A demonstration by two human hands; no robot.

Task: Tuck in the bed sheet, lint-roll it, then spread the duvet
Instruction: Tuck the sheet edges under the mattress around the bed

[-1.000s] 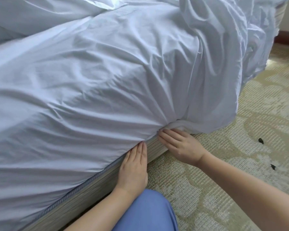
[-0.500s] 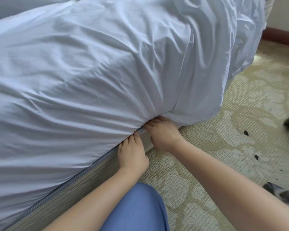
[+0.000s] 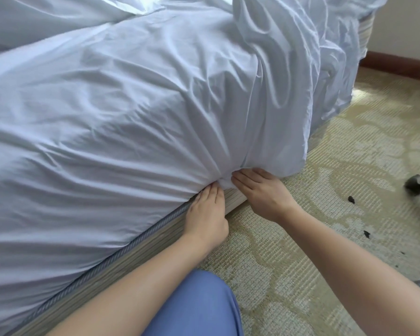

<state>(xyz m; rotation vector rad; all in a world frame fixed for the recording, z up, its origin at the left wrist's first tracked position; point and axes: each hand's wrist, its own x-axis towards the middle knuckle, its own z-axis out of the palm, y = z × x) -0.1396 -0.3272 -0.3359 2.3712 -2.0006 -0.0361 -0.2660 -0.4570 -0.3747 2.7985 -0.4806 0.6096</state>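
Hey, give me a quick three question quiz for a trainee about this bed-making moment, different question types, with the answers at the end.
1. True or false: the bed sheet is already tucked along the whole side of the bed.
2. Multiple choice: where are the left hand and right hand working? A) on top of the mattress B) at the sheet's lower edge by the bed base C) on the carpet
3. Fill in: past the right hand, loose sheet hangs down towards the ____.

Key: 1 false; 2 B; 3 carpet.
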